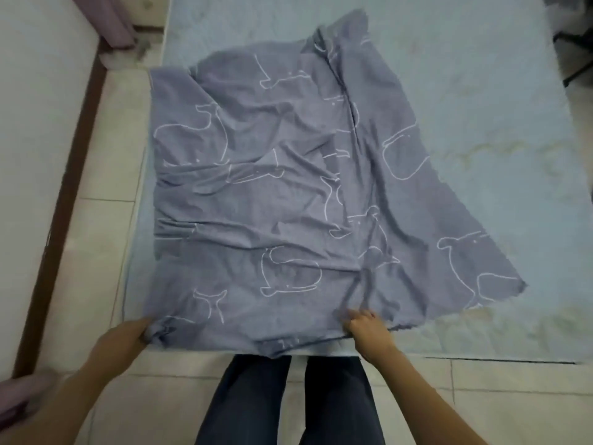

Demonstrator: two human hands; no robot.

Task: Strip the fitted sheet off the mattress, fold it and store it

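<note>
The fitted sheet point(272, 194), blue-grey with white animal outlines, lies crumpled and partly folded on the bare pale-blue mattress point(465, 107). Its near edge hangs slightly over the mattress front. My left hand point(128, 332) grips a bunched corner of the sheet at the near left edge. Further right along the near edge, my right hand point(365, 326) pinches a fold of the same sheet. A flap of the sheet spreads out to the right, past my right hand.
Pale floor tiles point(106, 239) run along the mattress's left side and in front, where my legs point(288, 403) stand. A white wall with a dark brown skirting point(64, 187) is at left. Dark objects point(574, 49) sit at the top right corner.
</note>
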